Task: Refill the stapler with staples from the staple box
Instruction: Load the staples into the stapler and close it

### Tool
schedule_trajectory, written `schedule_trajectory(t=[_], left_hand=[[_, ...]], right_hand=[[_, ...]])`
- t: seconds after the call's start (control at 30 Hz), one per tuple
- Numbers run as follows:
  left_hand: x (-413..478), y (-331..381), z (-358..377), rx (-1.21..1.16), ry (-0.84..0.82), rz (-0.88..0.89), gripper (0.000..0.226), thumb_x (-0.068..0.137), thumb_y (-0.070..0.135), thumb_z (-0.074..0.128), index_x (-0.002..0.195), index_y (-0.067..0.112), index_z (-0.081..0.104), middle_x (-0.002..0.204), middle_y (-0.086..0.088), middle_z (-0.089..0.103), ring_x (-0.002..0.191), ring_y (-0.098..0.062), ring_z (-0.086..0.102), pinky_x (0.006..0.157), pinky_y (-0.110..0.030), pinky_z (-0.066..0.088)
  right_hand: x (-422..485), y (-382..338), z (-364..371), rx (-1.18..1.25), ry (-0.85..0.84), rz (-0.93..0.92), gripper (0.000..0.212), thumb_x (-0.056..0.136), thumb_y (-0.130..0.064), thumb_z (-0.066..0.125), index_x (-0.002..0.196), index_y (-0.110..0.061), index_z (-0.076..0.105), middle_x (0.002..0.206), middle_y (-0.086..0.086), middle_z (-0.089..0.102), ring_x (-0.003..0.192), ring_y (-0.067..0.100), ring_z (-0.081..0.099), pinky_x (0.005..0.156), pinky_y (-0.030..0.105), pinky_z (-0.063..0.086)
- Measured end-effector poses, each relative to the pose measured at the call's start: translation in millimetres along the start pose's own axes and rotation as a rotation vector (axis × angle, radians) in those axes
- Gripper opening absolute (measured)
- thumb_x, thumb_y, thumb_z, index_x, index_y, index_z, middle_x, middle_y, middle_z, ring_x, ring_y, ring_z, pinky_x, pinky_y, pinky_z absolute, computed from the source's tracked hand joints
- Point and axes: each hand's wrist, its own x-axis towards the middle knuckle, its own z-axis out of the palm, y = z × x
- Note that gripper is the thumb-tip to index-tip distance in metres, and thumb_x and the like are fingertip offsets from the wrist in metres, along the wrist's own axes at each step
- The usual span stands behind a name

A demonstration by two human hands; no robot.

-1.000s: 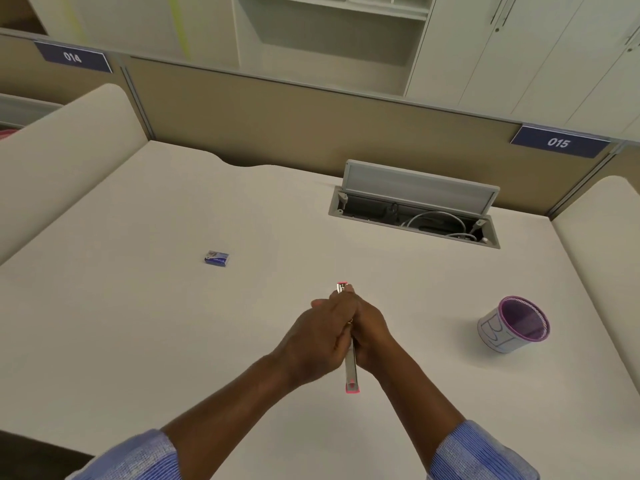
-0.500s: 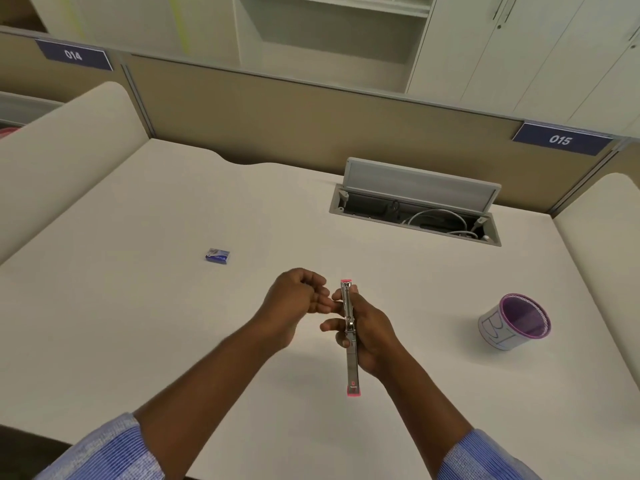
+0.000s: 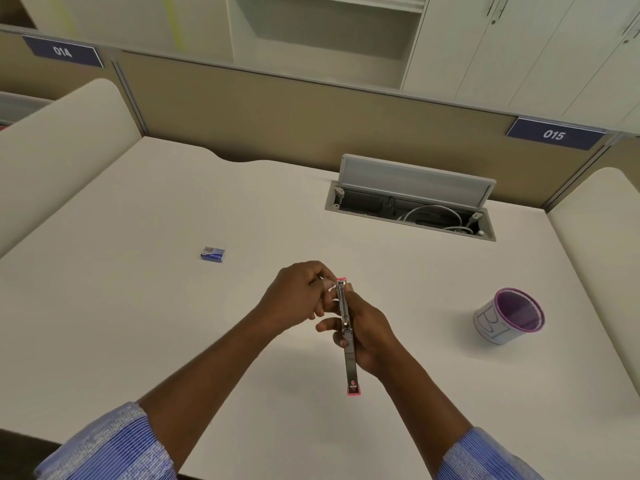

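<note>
A person in blue striped sleeves stands over a pale desk point(image 3: 145, 341), seen from a head camera looking down. The right hand point(image 3: 367, 332) grips a slim metal stapler point(image 3: 348, 341) with pink ends, holding it above the desk with its length running away from the body. The fingers wrap its middle, and it appears swung open into one long strip. The left hand point(image 3: 298, 299) is curled, fingertips pinched at the stapler's far end; whether it holds anything between them is too small to tell.

The staple box point(image 3: 212, 253), small and blue, lies closed on the desk to the left, well apart from both hands. A purple-rimmed cup point(image 3: 509, 315) stands to the right. An open cable hatch point(image 3: 412, 206) sits farther back.

The stapler looks rigid and light, with smooth metal sides that could slip, so a grip around its middle seems soundest, fingers clear of the open channel. The box is probably thin card, very light and easily crushed; taking it by its long sides seems wise. Staple strips inside would likely be brittle and snap if bent.
</note>
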Motion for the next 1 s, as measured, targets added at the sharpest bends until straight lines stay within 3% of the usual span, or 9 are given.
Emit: schedule_trajectory(t=[0.17,0.3,0.6,0.77,0.93,1.0], left_hand=[[2,5,1,0.123,0.044,0.023,0.013,0.098,0.017,0.056,0.089,0.021,0.064,0.073,0.000,0.075,0.059,-0.014,0.071,0.055,-0.025,0.057],[5,9,2,0.185,0.064,0.038,0.018,0.097,0.012,0.056,0.089,0.019,0.071,0.083,0.004,0.073,0.070,-0.010,0.067,0.060,-0.017,0.048],[7,18,3,0.362,-0.004,0.150,0.019,0.096,0.014,0.056,0.093,0.011,0.075,0.092,-0.001,0.066,0.087,-0.019,0.063,0.078,-0.035,0.052],[10,22,3,0.397,-0.035,0.131,0.019,0.096,0.015,0.057,0.091,0.012,0.075,0.093,-0.001,0.067,0.086,-0.019,0.065,0.074,-0.031,0.051],[10,23,8,0.479,-0.048,0.152,0.021,0.097,0.017,0.054,0.089,0.014,0.074,0.089,0.002,0.060,0.082,-0.018,0.059,0.065,-0.026,0.038],[10,23,8,0.476,-0.037,0.156,0.021,0.096,0.017,0.054,0.090,0.013,0.074,0.090,0.000,0.061,0.080,-0.017,0.059,0.061,-0.024,0.036]], right_hand=[[1,0,0,-0.010,-0.008,0.005,0.057,0.104,-0.054,0.043,0.122,-0.005,0.066,0.106,0.014,0.076,0.076,0.028,0.074,0.041,0.022,0.039],[0,-4,1,-0.011,-0.009,0.001,0.051,0.105,-0.054,0.041,0.120,-0.015,0.069,0.112,0.016,0.077,0.075,0.026,0.074,0.042,0.022,0.040],[1,-6,6,0.018,0.010,0.032,0.054,0.101,-0.061,0.044,0.113,-0.017,0.073,0.103,0.012,0.079,0.067,0.026,0.071,0.043,0.024,0.040],[3,-6,5,0.029,0.024,0.043,0.059,0.100,-0.065,0.041,0.113,-0.015,0.071,0.101,0.011,0.079,0.065,0.026,0.070,0.044,0.025,0.039],[3,-7,7,0.046,0.023,0.047,0.057,0.098,-0.067,0.043,0.081,-0.023,0.076,0.089,0.006,0.077,0.062,0.026,0.070,0.040,0.024,0.041],[4,-6,7,0.051,0.015,0.057,0.058,0.097,-0.068,0.043,0.090,-0.020,0.073,0.092,0.007,0.077,0.063,0.026,0.070,0.039,0.024,0.041]])
